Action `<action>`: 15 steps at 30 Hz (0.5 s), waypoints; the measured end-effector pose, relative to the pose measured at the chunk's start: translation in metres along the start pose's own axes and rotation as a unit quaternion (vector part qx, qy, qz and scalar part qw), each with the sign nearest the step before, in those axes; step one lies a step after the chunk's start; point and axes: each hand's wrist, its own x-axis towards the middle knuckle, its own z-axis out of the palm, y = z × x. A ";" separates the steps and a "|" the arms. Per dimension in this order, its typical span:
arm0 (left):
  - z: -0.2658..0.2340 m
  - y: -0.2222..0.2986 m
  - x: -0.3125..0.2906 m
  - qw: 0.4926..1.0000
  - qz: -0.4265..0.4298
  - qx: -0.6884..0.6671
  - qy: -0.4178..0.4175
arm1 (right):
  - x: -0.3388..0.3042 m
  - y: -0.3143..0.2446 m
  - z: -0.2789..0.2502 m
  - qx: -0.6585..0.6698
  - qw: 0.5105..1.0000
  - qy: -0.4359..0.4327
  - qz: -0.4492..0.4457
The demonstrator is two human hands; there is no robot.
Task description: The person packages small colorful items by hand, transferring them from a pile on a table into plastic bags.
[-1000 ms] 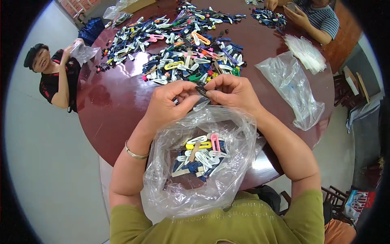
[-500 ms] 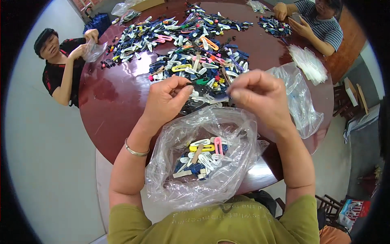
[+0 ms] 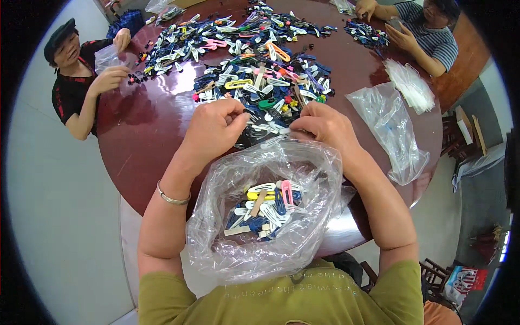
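Note:
A heap of snap hair clips [image 3: 271, 86], in white, navy, yellow, pink and other colours, lies on the table in front of me. At its near edge my left hand [image 3: 214, 130] is closed in a pinch, with something dark at the fingertips that I cannot make out. Opposite it, my right hand [image 3: 327, 127] has its fingers pressed together down at the heap, beside a pale clip; what they grip is hidden. Between my forearms a clear plastic bag [image 3: 216, 254] stands with its mouth wide, holding white, navy, yellow and pink clips [image 3: 262, 208].
A flattened clear bag [image 3: 387, 130] and a stack of small clear sleeves [image 3: 410, 86] lie to the right on the round red-brown table [image 3: 141, 162]. A person [image 3: 76, 76] at the left handles a plastic bag. Another person [image 3: 425, 38] sits far right by a smaller clip pile [image 3: 365, 35].
My right hand has come down and left onto the heap's near edge. A navy clip now shows beside the pink one in the bag. The person at left has lowered one hand towards the clips.

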 end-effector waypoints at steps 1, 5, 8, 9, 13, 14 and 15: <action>-0.001 0.001 0.000 1.000 -0.001 -0.001 0.001 | 0.000 0.001 0.000 -0.001 1.000 -0.002 -0.001; 0.002 -0.004 0.000 1.000 0.003 0.025 -0.017 | 0.002 0.003 0.003 0.030 0.999 0.005 0.039; -0.003 -0.002 0.000 1.000 -0.011 0.011 -0.006 | 0.002 0.006 0.003 0.076 0.995 0.032 0.051; -0.007 0.002 0.000 0.999 -0.030 0.018 -0.008 | 0.002 0.006 0.002 0.118 0.990 0.057 0.058; -0.025 0.000 0.001 0.990 -0.054 0.128 -0.019 | 0.003 -0.003 -0.011 0.349 0.907 0.081 0.222; -0.030 0.000 0.000 0.990 -0.057 0.129 -0.016 | 0.004 -0.013 -0.021 0.350 0.907 0.078 0.220; -0.035 0.000 -0.001 0.985 -0.063 0.155 -0.039 | 0.005 -0.022 -0.031 0.417 0.882 0.087 0.201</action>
